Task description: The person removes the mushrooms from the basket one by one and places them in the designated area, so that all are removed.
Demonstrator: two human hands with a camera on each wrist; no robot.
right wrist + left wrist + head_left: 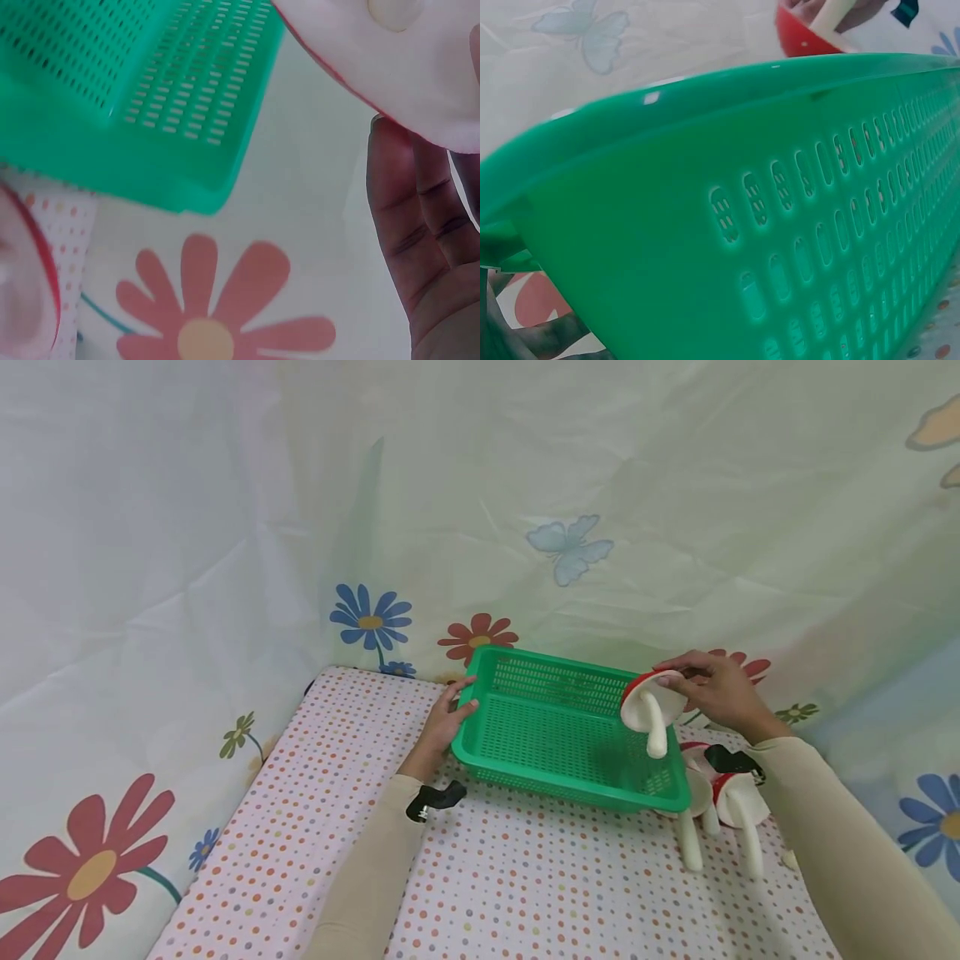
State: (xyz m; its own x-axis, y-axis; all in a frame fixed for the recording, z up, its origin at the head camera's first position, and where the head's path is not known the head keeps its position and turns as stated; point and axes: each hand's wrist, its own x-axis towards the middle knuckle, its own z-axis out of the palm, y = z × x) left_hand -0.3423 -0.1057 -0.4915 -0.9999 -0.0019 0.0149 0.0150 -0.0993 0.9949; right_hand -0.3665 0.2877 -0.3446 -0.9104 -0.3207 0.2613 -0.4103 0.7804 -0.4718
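A green plastic basket (540, 735) with slotted sides sits on the dotted cloth in the head view; nothing lies inside it. At its left end my left hand (437, 731) grips the rim, thumb on top; the left wrist view shows fingers (551, 337) partly hidden behind the basket wall. Over the basket's right end, my right hand (716, 689) pinches the cap edge of a toy mushroom (640, 708), red on top with white underside and stem. Its stem points down. In the right wrist view the fingers (409, 195) lie against the cap's red side.
Several more toy mushrooms (741, 806) lie to the right of the basket, some partly hidden by its rim and my right wrist. The dotted tabletop (510, 877) stretches in front. A floral backdrop (450, 485) hangs close behind and at both sides.
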